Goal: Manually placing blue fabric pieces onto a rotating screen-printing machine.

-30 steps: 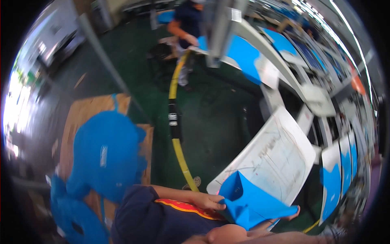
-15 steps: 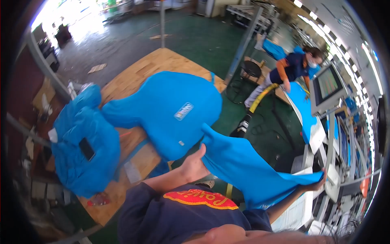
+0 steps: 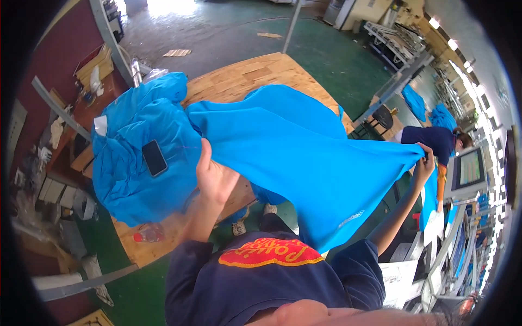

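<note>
A blue cloth (image 3: 304, 157) is held up in front of the body, stretched between both hands above the near side of a wooden table (image 3: 261, 70). By the right hand (image 3: 424, 164), raised out to the side, a corner of the cloth is gripped between closed fingers and thumb. By the left hand (image 3: 216, 176) the lower edge of the cloth is met; the thumb is held upright and the palm is turned into view, but the fingers are hidden by the fabric, so whether they are closed on it cannot be told. Between the hands the fabric is drawn into long folds, and its lower part is left hanging, marked near the edge with a small white print (image 3: 350, 219).

Behind the cloth, a second blue piece (image 3: 299, 100) is spread on the table and partly covered from view. To the left, a crumpled blue pile (image 3: 141, 130) is heaped, on which a dark phone (image 3: 155, 158) is laid. Near the table's front corner a clear wrapper with something red (image 3: 148, 234) is set down. At the right, a co-worker (image 3: 429, 140) is seen bent forward beside a screen (image 3: 468, 168), and a round stool (image 3: 383, 116) is placed beyond.
</note>
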`<state>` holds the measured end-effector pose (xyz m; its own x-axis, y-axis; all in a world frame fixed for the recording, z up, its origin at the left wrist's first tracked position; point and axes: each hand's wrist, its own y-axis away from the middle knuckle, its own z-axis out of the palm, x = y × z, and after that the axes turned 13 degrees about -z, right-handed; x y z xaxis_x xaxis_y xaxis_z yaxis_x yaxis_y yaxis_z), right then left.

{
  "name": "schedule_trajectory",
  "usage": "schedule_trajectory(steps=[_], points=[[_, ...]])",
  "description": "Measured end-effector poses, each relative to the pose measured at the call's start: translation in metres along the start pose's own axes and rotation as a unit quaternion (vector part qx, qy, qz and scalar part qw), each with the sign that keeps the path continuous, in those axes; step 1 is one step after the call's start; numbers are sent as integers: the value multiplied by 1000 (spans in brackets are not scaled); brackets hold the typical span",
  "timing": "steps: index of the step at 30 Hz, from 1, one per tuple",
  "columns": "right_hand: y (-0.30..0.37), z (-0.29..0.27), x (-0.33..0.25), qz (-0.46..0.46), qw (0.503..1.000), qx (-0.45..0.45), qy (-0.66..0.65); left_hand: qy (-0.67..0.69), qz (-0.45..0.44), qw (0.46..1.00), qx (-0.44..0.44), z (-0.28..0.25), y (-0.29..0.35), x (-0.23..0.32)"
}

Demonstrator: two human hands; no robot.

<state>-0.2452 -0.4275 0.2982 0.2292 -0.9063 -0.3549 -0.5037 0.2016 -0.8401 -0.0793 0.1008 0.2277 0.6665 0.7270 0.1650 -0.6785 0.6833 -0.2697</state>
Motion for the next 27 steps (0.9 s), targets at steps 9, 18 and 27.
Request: schedule_trajectory(steps=[9,18,27], points=[[-68,184,122,37,891,-257,-373,-22,161,972,171,-72,-52,79],[-36,458,197,199,798,-420,-384,-67,210,850,478,-236,-126,150],[14,549,189,52,868,-422,-258,-168,189,695,673,-352,-97,200]])
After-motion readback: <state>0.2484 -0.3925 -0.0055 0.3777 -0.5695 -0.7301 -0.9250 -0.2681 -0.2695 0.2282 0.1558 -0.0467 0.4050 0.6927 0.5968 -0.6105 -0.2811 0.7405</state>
